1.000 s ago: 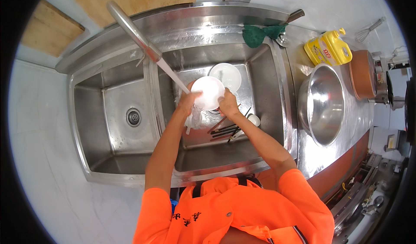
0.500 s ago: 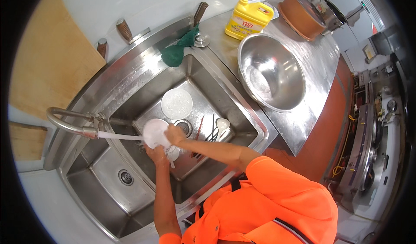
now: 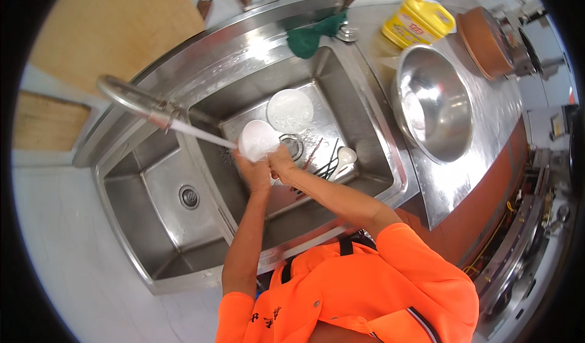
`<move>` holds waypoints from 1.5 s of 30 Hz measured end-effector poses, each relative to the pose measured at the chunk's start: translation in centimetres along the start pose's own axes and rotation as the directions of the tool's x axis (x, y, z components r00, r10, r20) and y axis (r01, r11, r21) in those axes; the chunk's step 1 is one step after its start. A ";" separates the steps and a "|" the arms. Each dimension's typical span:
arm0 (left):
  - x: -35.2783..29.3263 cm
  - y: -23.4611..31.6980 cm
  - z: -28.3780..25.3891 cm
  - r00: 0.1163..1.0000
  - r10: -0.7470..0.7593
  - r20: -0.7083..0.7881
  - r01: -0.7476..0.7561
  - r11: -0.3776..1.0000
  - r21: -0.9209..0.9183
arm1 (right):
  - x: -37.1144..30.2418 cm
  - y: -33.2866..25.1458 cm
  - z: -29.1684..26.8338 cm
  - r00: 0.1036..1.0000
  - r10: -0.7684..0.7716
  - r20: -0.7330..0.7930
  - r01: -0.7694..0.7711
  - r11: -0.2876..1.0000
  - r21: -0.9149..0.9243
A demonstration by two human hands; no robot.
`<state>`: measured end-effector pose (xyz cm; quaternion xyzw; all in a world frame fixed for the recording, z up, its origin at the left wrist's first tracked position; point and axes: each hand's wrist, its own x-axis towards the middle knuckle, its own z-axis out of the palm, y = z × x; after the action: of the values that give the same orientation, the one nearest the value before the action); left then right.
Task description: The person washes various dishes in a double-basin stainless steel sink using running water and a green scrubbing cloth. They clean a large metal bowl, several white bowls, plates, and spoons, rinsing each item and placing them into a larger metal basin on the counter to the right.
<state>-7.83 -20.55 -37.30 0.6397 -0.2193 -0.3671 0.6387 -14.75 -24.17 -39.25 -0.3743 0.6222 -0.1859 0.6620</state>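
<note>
Holding: left hand (image 3: pixel 253 173), right hand (image 3: pixel 282 161), both gripping white bowl (image 3: pixel 258 138)
Water stream (image 3: pixel 201 133): left of left hand
White plate (image 3: pixel 290 110): beyond right hand

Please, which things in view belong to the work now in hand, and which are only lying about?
Seem to belong:
- white bowl, being held
- running water
- faucet
- probably white plate, white spoon

Apparently lying about:
- steel bowl
- yellow jug
- green cloth
</note>
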 end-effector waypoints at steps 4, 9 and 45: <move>0.5 -0.9 -1.9 0.989 -0.118 0.090 0.105 0.984 0.143 | 3.8 3.0 -2.1 0.740 -0.664 -0.110 0.519 0.666 -0.535; 3.1 -1.5 -5.1 0.866 -0.412 0.282 0.413 0.909 0.061 | 1.6 0.5 -2.3 0.882 -0.471 -0.001 0.433 0.812 -0.391; 1.1 -2.8 -2.2 0.978 -0.106 -0.180 0.086 0.989 -0.117 | 0.6 -1.2 2.5 0.840 -0.472 -0.267 0.273 0.793 -0.544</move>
<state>-6.02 -19.69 -40.42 0.6452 -0.1073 -0.3478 0.6718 -11.95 -24.72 -38.93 -0.6007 0.6789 -0.2240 0.3580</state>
